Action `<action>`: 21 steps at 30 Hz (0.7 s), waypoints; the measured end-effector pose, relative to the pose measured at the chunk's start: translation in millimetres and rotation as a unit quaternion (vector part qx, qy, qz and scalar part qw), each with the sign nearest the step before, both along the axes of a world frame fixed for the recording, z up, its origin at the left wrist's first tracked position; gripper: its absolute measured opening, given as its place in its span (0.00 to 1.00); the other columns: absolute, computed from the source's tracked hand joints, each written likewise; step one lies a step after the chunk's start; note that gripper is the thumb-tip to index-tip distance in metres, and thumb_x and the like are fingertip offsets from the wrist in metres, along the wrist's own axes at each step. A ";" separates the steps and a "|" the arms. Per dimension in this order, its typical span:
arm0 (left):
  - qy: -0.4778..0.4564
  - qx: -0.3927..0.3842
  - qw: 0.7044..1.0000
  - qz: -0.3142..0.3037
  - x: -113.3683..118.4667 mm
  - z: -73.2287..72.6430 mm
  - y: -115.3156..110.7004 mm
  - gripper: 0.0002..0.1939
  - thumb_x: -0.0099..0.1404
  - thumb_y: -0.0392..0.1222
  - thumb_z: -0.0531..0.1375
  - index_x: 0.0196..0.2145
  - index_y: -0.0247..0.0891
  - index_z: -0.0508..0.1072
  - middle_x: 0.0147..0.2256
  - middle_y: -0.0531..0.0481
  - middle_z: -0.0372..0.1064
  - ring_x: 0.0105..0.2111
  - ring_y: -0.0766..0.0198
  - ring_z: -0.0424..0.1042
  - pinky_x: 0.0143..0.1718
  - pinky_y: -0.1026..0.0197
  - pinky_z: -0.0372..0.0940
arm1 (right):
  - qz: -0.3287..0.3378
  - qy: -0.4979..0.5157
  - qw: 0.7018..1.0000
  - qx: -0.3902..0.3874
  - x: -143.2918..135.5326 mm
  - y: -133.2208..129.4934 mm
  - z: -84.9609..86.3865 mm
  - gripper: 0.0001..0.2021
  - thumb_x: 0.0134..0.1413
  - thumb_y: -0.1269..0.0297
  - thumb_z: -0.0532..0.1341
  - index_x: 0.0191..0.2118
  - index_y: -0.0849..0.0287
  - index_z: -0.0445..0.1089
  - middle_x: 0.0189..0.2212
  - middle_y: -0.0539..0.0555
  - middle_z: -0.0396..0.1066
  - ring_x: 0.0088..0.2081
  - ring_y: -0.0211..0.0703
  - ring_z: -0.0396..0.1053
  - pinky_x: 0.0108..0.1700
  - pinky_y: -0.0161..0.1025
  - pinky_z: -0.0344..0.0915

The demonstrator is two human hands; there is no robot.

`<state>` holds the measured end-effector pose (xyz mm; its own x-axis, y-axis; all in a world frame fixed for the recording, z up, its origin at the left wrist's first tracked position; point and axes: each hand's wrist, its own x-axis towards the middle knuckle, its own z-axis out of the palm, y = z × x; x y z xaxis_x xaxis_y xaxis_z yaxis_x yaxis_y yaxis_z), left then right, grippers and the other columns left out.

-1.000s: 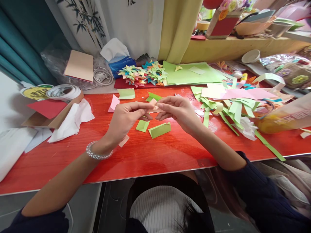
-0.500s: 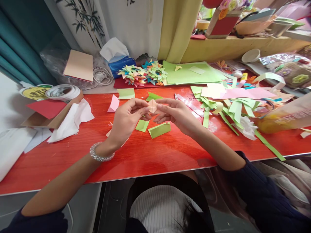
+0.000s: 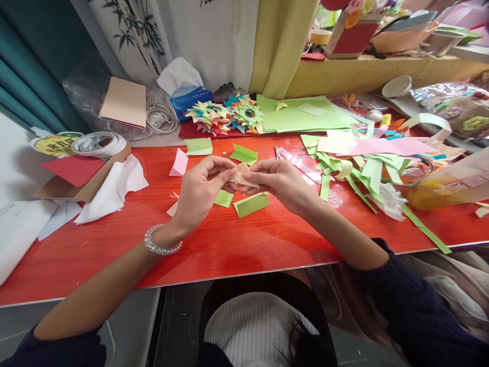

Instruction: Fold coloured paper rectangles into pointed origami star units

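A small piece of folded peach paper (image 3: pixel 241 176) is pinched between both my hands above the red table (image 3: pixel 214 250). My left hand (image 3: pixel 204 186), with a clear bead bracelet (image 3: pixel 162 240) at the wrist, grips its left side between thumb and fingers. On its right side, my right hand (image 3: pixel 278 181) holds it the same way. Fingertips hide part of the paper. Around the hands lie folded green pieces, one behind (image 3: pixel 243 153) and one in front (image 3: pixel 251 205). A folded pink piece (image 3: pixel 179 162) and a pale green piece (image 3: pixel 199 146) lie to the left.
Paper-star rings (image 3: pixel 210 118) and green sheets (image 3: pixel 301 114) lie at the back beside a tissue pack (image 3: pixel 189 102). Green strips (image 3: pixel 376 173) and a clear ruler (image 3: pixel 298 164) are on the right. A cardboard box (image 3: pixel 80 186) with tape rolls (image 3: pixel 100 145) stands left.
The peach paper, earlier a flat diamond facing me, is now tilted and partly folded, with a flap toward the right. My right fingers have drawn in closer around it.
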<state>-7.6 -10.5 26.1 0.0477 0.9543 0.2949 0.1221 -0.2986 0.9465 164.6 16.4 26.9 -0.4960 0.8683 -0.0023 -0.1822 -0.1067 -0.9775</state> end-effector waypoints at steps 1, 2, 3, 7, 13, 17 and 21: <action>-0.001 -0.003 1.000 0.002 0.4 -0.2 -0.2 0.02 0.62 0.38 0.61 0.33 0.38 0.71 0.26 0.53 0.71 0.25 0.68 0.73 0.30 0.64 0.71 | -0.003 -0.012 1.000 0.004 0.0 -0.3 0.8 0.08 0.48 0.62 0.68 0.28 0.62 0.73 0.26 0.52 0.75 0.31 0.38 0.75 0.41 0.38 0.73; -0.002 -0.005 1.000 0.006 0.8 -0.5 -0.3 0.02 0.62 0.38 0.61 0.34 0.38 0.71 0.26 0.54 0.71 0.25 0.68 0.73 0.30 0.64 0.71 | -0.005 -0.027 1.000 0.007 0.0 -0.5 1.9 0.09 0.48 0.62 0.68 0.28 0.62 0.72 0.25 0.52 0.75 0.30 0.39 0.75 0.41 0.39 0.74; -0.003 -0.005 1.000 0.010 0.9 -0.8 -0.3 0.02 0.62 0.38 0.61 0.34 0.38 0.71 0.26 0.54 0.71 0.24 0.68 0.72 0.29 0.64 0.71 | -0.005 -0.044 0.999 0.009 -0.1 -0.8 3.0 0.09 0.47 0.61 0.68 0.27 0.62 0.72 0.25 0.53 0.74 0.30 0.39 0.75 0.39 0.40 0.74; 0.002 -0.008 1.000 0.004 -0.7 -0.8 1.7 0.06 0.62 0.39 0.61 0.38 0.37 0.72 0.25 0.54 0.70 0.24 0.69 0.72 0.29 0.65 0.70 | -0.003 -0.102 0.994 0.043 0.0 -2.7 7.1 0.13 0.47 0.58 0.68 0.27 0.63 0.71 0.23 0.53 0.74 0.26 0.39 0.74 0.33 0.38 0.74; 0.048 -0.049 0.997 -0.048 -5.1 6.4 3.7 0.09 0.60 0.43 0.63 0.36 0.35 0.76 0.28 0.51 0.71 0.25 0.70 0.68 0.27 0.66 0.66 | -0.043 -0.141 0.981 0.125 2.5 -3.3 8.3 0.13 0.51 0.57 0.66 0.29 0.64 0.70 0.24 0.52 0.73 0.25 0.36 0.74 0.30 0.33 0.72; 0.000 -0.077 0.996 -0.042 -5.0 8.2 2.8 0.10 0.58 0.44 0.64 0.35 0.35 0.76 0.30 0.50 0.73 0.26 0.70 0.69 0.29 0.65 0.67 | -0.024 -0.128 0.986 0.105 5.0 0.5 7.6 0.11 0.53 0.59 0.65 0.31 0.65 0.70 0.26 0.53 0.74 0.26 0.36 0.74 0.31 0.34 0.72; 0.008 -0.088 0.994 -0.063 -7.4 9.1 5.1 0.10 0.58 0.46 0.65 0.33 0.35 0.77 0.32 0.49 0.73 0.32 0.67 0.70 0.32 0.65 0.67 | -0.011 -0.106 0.988 0.109 7.1 2.6 7.3 0.11 0.54 0.60 0.64 0.30 0.64 0.70 0.25 0.51 0.73 0.25 0.34 0.73 0.30 0.32 0.70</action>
